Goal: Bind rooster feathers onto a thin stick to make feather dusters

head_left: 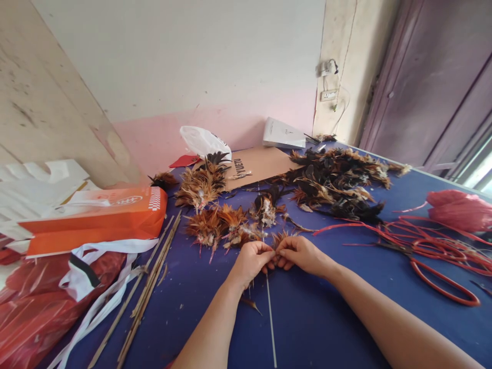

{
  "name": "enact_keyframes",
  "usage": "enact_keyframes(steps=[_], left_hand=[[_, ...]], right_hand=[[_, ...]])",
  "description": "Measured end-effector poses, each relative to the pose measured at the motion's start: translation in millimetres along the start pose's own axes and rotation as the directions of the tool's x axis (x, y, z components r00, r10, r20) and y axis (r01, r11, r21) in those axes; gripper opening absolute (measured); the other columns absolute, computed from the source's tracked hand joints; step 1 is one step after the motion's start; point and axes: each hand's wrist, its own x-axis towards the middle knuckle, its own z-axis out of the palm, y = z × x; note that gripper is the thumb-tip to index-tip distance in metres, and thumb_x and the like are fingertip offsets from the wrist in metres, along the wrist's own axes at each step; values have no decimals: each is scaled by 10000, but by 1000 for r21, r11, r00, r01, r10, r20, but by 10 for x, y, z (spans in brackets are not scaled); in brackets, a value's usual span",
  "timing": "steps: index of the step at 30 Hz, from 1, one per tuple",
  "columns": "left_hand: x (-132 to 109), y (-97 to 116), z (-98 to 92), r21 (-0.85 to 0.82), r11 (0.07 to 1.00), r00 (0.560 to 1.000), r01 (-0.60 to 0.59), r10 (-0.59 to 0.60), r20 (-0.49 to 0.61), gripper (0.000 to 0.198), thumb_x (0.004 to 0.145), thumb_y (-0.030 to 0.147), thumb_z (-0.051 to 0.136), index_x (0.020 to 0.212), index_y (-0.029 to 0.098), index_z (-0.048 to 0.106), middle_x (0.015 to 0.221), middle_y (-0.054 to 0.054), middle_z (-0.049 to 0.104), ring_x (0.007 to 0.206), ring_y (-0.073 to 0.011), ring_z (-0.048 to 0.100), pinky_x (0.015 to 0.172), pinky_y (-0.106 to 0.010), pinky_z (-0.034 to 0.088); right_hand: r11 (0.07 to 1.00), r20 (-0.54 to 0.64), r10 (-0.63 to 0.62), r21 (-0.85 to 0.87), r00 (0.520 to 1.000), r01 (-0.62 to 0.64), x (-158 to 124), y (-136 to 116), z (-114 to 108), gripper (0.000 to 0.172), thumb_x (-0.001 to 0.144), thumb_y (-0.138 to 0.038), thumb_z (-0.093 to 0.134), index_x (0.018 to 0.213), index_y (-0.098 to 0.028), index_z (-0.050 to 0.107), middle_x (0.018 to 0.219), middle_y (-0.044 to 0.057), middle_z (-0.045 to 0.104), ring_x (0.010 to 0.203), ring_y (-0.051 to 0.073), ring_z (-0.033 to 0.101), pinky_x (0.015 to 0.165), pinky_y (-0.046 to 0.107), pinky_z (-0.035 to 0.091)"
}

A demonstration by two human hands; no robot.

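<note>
My left hand [253, 259] and my right hand [302, 253] meet over the blue table, fingertips pinched together. Brown feather tips [282, 238] stick up just beyond the fingers, and both hands appear closed on this small feather bunch; its base is hidden by the fingers. Ahead and to the left lie reddish-brown feather bunches [207, 225], some with pink ties at their ends. A dark bunch with white fluff [266, 207] sits directly beyond my hands. One loose feather [251, 306] rests near my left wrist.
Red-handled scissors [442, 287] and pink-red plastic strips [434, 238] lie at right. A large feather pile [338, 184] spreads at the back right, near brown cardboard [265, 161] and a white box [283, 134]. Thin sticks [149, 292] and an orange bag [96, 220] are left.
</note>
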Motion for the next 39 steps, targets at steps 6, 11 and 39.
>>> enact_keyframes(steps=[6, 11, 39], left_hand=[[13, -6, -37, -23, 999, 999, 27, -26, 33, 167, 625, 253, 638, 668, 112, 562, 565, -36, 615, 484, -94, 545, 418, -180, 376], [-2, -7, -27, -31, 999, 999, 26, -25, 36, 183, 571, 217, 683, 671, 116, 567, 517, -11, 593, 492, -97, 542, 445, -187, 389], [-7, -32, 5, 550, 747, 858, -374, 504, -101, 123, 663, 106, 577, 683, 189, 666, 693, -29, 641, 674, -154, 571, 658, -254, 428]], right_hand=[[990, 144, -136, -28, 980, 142, -51, -27, -85, 98, 701, -220, 533, 716, -123, 541, 784, 41, 587, 736, 138, 596, 634, 265, 506], [953, 185, -196, -194, 963, 232, -31, -15, -82, 86, 696, -199, 530, 671, -125, 566, 842, 42, 573, 670, 101, 567, 567, 204, 479], [982, -60, 5, -187, 998, -16, 86, 63, 45, 171, 696, -187, 487, 745, -125, 639, 461, -24, 575, 383, 60, 519, 388, 141, 406]])
